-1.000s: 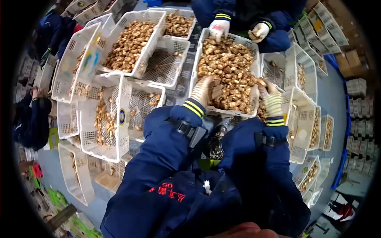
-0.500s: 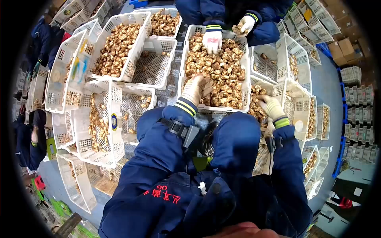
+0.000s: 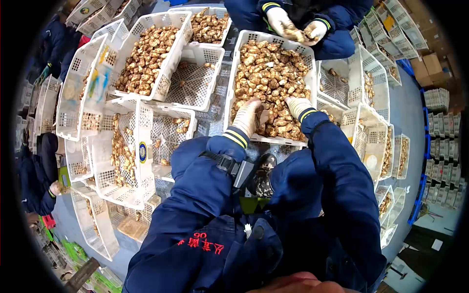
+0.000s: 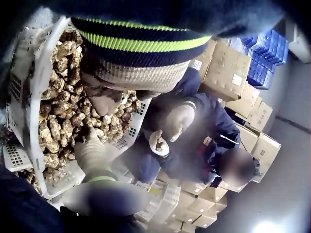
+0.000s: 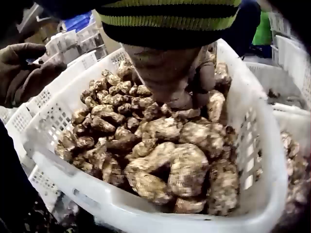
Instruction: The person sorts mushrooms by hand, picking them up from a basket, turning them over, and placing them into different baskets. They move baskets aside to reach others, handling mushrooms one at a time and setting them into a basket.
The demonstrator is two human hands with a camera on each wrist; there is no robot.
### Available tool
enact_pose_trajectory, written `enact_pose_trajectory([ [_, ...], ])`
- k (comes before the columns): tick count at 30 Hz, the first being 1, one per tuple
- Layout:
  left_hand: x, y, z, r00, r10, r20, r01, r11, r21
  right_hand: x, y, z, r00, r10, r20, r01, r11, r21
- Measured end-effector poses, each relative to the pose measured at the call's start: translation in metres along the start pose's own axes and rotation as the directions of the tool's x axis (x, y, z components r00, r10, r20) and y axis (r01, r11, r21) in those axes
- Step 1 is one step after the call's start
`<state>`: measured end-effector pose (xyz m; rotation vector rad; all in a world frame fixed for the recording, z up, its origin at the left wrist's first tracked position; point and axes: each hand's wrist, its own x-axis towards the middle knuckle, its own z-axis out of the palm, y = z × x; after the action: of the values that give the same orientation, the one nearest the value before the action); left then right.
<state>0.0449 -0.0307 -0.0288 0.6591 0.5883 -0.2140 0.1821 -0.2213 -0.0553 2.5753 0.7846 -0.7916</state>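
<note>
A white perforated crate stands in front of me, heaped with lumpy brown-and-cream mushrooms. My gloved left hand hovers over its near left part; in the right wrist view the same left hand shows loosely bent fingers with nothing between them. My gloved right hand reaches down into the heap at the near right, fingertips among the mushrooms, as the right wrist view also shows. Whether it grips one I cannot tell. Across the crate, another person's white-gloved hands hold a mushroom.
More white crates stand at the left, one heaped with mushrooms, another holding few. Further crates crowd the right side. My knees press close to the near rim. Cardboard boxes are stacked behind the other person.
My right hand moved out to the crate at the right, then back left into the main heap. My left hand stays near the front left. The other person's hand left the heap and joined their other hand.
</note>
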Motion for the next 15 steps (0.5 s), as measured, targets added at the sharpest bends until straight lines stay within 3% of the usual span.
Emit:
enact_pose_trajectory([
  [4, -0.005, 0.002, -0.002, 1.0, -0.001, -0.03, 0.001, 1.0, 0.003, 0.006, -0.007, -0.01, 0.998, 0.061, -0.002, -0.061, 0.998, 0.006],
  [7, 0.008, -0.009, -0.012, 0.999, -0.04, -0.022, 0.039, 0.999, -0.028, 0.005, 0.003, -0.005, 0.989, 0.04, 0.14, -0.047, 0.998, 0.049],
  [8, 0.009, -0.012, -0.011, 0.997, -0.053, -0.05, 0.052, 0.998, -0.029, 0.011, 0.014, 0.011, 0.998, 0.041, 0.051, -0.047, 0.992, 0.117],
  [10, 0.006, -0.01, -0.013, 0.996, -0.081, -0.042, 0.08, 0.997, -0.017, 0.004, 0.019, 0.008, 0.995, 0.095, 0.039, -0.102, 0.946, 0.308],
  [11, 0.0, -0.006, -0.008, 0.995, -0.084, -0.062, 0.081, 0.996, -0.039, -0.022, 0.013, -0.009, 0.999, 0.028, 0.043, -0.048, 0.814, 0.579],
  [12, -0.005, -0.002, -0.002, 0.993, -0.091, -0.081, 0.086, 0.994, -0.06, -0.028, 0.011, -0.012, 0.959, -0.253, -0.127, 0.27, 0.68, 0.681],
  [14, -0.012, 0.0, 0.002, 0.992, -0.091, -0.083, 0.086, 0.994, -0.066, -0.049, -0.012, -0.04, 0.892, -0.398, -0.213, 0.387, 0.43, 0.816],
  [15, -0.013, -0.002, 0.005, 0.994, -0.093, -0.061, 0.088, 0.992, -0.086, -0.039, -0.016, -0.042, 0.907, -0.36, -0.22, 0.388, 0.505, 0.771],
])
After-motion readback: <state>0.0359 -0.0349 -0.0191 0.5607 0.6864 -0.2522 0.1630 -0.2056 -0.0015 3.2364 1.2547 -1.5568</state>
